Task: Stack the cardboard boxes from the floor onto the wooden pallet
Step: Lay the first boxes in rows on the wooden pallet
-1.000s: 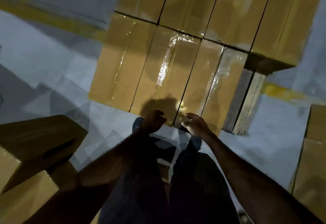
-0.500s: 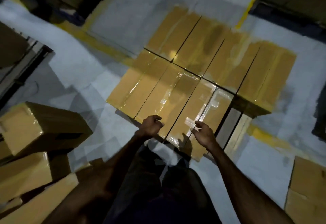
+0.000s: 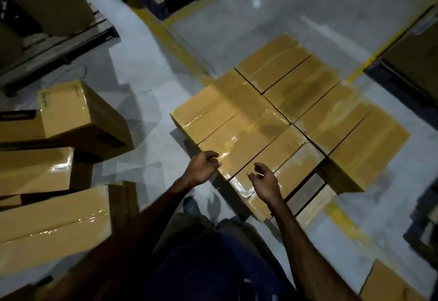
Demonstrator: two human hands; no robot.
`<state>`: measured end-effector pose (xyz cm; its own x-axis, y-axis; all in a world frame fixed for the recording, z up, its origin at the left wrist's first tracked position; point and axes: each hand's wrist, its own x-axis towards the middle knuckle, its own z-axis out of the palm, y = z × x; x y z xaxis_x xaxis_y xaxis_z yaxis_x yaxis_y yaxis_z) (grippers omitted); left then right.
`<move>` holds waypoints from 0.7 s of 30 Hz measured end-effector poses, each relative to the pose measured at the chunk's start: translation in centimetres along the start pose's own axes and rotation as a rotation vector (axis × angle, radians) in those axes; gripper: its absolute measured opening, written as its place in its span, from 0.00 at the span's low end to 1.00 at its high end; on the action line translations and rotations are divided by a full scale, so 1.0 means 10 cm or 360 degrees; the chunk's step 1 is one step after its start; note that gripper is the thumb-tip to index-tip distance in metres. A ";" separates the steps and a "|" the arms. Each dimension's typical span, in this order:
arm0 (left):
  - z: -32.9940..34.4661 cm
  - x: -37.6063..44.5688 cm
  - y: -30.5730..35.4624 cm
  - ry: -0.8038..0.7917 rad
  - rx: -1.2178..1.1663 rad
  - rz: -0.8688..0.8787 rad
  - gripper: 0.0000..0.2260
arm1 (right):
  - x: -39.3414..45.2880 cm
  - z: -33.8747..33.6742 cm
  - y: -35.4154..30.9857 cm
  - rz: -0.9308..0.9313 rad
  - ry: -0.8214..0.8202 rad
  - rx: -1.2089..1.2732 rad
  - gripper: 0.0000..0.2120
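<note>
We are hovering our left hand and right hand, both loosely curled and holding nothing, over the near edge of the stacked boxes on the pallet.

Both hands hung over the near edge of the stacked cardboard boxes. The left hand was loosely curled, holding nothing, its fingers just at a taped box corner. The right hand hovered relaxed above the neighbouring box. Bare wooden pallet slats showed right of it. Loose boxes lay well left on the grey floor.
</note>
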<state>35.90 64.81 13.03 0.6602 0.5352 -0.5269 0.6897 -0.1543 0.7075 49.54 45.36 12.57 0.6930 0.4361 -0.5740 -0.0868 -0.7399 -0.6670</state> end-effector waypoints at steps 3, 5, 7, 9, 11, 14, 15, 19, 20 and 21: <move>-0.13 -0.11 -0.10 0.0103 -0.0129 0.0022 0.18 | -0.08 0.16 -0.23 -0.0061 -0.0041 -0.0084 0.25; -0.20 -0.17 -0.17 0.0187 -0.0212 0.0027 0.18 | -0.11 0.27 -0.37 -0.0109 -0.0102 -0.0139 0.26; -0.25 -0.24 -0.28 0.0264 -0.0298 0.0001 0.17 | -0.13 0.38 -0.50 -0.0170 -0.0176 -0.0192 0.26; -0.29 -0.33 -0.38 0.0343 -0.0382 -0.0070 0.17 | -0.13 0.49 -0.61 -0.0225 -0.0238 -0.0240 0.26; -0.32 -0.44 -0.49 0.0425 -0.0445 -0.0139 0.16 | -0.12 0.59 -0.72 -0.0268 -0.0290 -0.0281 0.25; -0.32 -0.66 -0.67 0.0543 -0.0521 -0.0217 0.16 | -0.11 0.73 -0.82 -0.0353 -0.0392 -0.0376 0.25; -0.32 -0.75 -0.72 0.0585 -0.0531 -0.0250 0.17 | -0.10 0.78 -0.85 -0.0384 -0.0427 -0.0399 0.25; -0.26 -1.19 -0.93 0.0754 -0.0582 -0.0417 0.16 | -0.09 0.92 -0.83 -0.0511 -0.0610 -0.0472 0.25; -0.20 -1.31 -1.01 0.0803 -0.0615 -0.0479 0.16 | -0.10 0.93 -0.82 -0.0554 -0.0671 -0.0499 0.24; -0.13 -1.47 -1.07 0.0859 -0.0654 -0.0549 0.17 | -0.12 0.94 -0.81 -0.0594 -0.0726 -0.0517 0.24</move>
<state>18.41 59.70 13.83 0.1173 0.8454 -0.5212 0.5944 0.3607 0.7188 42.67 55.64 14.23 0.2567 0.8126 -0.5233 0.3692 -0.5828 -0.7239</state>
